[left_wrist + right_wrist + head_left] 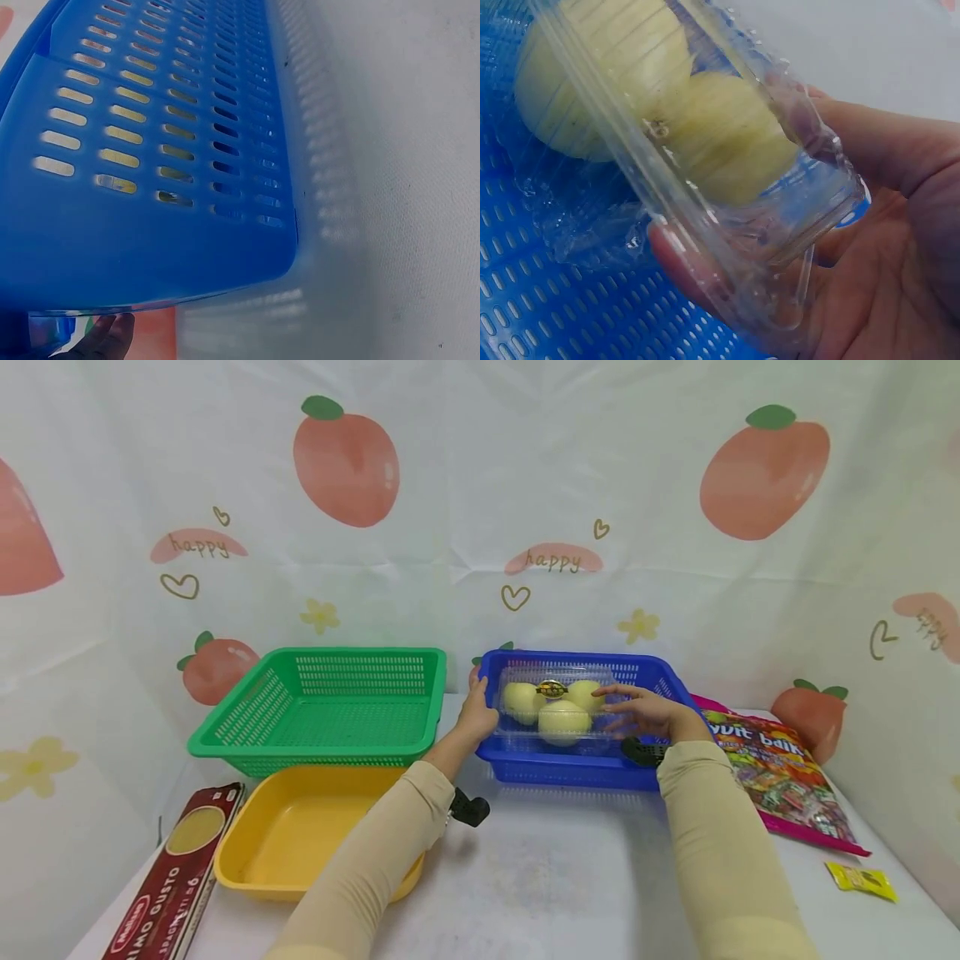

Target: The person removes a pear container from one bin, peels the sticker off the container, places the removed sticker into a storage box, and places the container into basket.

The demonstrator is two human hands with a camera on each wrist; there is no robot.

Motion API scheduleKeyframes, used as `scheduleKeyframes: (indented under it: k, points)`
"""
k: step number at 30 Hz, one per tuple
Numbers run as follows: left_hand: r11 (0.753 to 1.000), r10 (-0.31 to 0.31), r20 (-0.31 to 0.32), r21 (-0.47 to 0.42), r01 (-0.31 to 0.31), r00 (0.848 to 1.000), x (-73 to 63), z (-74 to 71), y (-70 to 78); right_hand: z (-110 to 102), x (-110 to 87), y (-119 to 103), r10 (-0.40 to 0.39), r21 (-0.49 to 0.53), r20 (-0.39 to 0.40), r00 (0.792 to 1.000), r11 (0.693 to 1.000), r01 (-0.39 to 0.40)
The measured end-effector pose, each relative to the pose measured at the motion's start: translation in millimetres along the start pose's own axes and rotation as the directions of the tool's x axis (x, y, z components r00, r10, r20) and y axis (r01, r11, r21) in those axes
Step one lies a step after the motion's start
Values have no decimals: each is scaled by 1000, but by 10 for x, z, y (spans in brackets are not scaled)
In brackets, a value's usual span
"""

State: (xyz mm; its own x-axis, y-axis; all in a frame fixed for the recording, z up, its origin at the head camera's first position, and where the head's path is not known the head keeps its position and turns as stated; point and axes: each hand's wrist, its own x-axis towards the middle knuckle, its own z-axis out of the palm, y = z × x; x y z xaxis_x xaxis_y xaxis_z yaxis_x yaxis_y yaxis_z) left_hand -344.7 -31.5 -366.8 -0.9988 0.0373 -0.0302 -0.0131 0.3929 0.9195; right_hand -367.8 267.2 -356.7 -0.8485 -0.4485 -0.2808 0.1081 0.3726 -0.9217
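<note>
My right hand [641,712] grips the right end of a clear plastic clamshell box [517,727], its thumb and fingers around the end wall in the right wrist view. Several pale yellow round fruits [739,142] show through the plastic, and a dark label [552,689] is on the lid. The box is inside the blue basket [570,774], over its slotted floor. At the basket's left rim, my left hand [477,714] holds the edge. Only a few left fingertips [112,336] show beside the basket wall in the left wrist view; the rest of that hand is hidden.
A green basket [315,750] stands at the back left, with a yellow basin [315,827] in front. A red spaghetti pack [176,877] lies far left. Right of the blue basket are a candy bag [787,777] and a small yellow packet [861,882]. A printed cloth hangs behind.
</note>
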Motion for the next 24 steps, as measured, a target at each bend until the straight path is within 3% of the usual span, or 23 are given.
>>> scheduleKeyframes:
  k: [13,24]
  points:
    - [1000,18,-1,8,-18,1000,-7,13,-20,-102,-123,-11,-41,52,-118,992,998,47]
    - [1000,20,-8,12,-20,1000,9,3,-27,-182,-240,-82,-84,31,-142,986,996,89]
